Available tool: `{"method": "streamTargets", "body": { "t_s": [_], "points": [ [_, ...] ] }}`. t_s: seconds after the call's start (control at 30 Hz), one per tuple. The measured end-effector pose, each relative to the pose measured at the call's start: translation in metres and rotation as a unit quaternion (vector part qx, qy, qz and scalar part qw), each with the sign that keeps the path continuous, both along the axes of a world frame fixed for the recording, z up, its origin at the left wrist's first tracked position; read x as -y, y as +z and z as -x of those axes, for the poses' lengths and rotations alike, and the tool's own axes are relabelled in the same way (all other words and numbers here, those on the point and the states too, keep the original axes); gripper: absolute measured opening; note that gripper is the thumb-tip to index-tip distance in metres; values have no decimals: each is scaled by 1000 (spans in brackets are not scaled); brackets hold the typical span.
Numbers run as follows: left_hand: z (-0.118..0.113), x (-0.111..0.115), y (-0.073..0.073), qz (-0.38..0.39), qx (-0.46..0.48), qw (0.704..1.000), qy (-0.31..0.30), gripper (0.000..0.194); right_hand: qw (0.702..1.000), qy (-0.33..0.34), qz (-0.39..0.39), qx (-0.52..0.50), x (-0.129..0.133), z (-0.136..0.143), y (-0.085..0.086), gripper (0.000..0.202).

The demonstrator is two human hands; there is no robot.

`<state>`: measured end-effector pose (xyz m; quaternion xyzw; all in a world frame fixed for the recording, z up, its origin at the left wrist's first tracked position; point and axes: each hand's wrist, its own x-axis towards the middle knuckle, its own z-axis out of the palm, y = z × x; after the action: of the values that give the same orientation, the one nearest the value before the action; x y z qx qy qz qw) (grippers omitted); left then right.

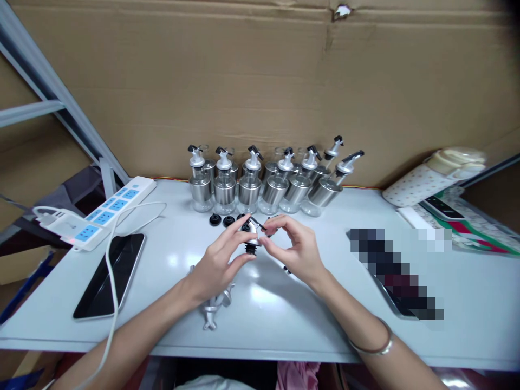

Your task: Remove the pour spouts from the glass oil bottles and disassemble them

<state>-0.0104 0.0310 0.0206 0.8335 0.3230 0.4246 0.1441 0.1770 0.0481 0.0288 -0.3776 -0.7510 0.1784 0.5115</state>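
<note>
Above the middle of the table, my left hand (pixel 217 262) grips a silver pour spout (pixel 252 234) with a black ribbed stopper at its lower end. From the other side, my right hand (pixel 298 246) closes its thumb and fingertips on the spout by its black lever. Black round stoppers (pixel 215 219) lie just behind my hands. Loose silver spout bodies (pixel 211 311) rest beneath my left wrist, partly hidden by it. Small black pieces (pixel 287 269) lie under my right hand. Several steel-banded glass bottles (pixel 248 192) stand behind, the front ones topped with similar spouts.
On the left are a power strip (pixel 117 208) with a white cable (pixel 109 260) and a dark tablet (pixel 111 276). A pixelated device (pixel 394 276) lies on the right. A dotted white flask (pixel 430 176) leans at the back right. Cardboard (pixel 227 81) walls the rear edge.
</note>
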Motion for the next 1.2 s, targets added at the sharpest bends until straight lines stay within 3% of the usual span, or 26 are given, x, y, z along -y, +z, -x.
{"method": "streamTargets", "body": {
  "t_s": [0.1,0.27,0.37,0.47,0.57,0.73,0.9,1.2],
  "points": [
    [2,-2,0,-13,0,1000,16,23,998,4,-29,55,2,4,-3,44],
    [5,-4,1,-33,-11,999,20,24,986,-3,-101,134,4,5,-6,17],
    [5,-4,1,-40,-9,999,11,23,980,-66,-97,163,2,2,-5,32],
    [4,-3,0,-44,-15,999,3,23,974,-47,-110,191,-2,-1,-5,44],
    [4,-3,-2,-41,-19,999,-4,24,965,-5,-142,221,-5,-2,-5,40],
    [5,-4,-4,-22,-22,999,-8,26,957,-10,-169,237,-5,-1,-7,41],
    [4,-4,-2,-14,10,1000,-23,22,965,-12,-148,219,-3,3,-8,38],
    [4,-6,-5,-2,6,1000,-16,21,944,8,-198,265,-3,3,-8,35]
  ]
}}
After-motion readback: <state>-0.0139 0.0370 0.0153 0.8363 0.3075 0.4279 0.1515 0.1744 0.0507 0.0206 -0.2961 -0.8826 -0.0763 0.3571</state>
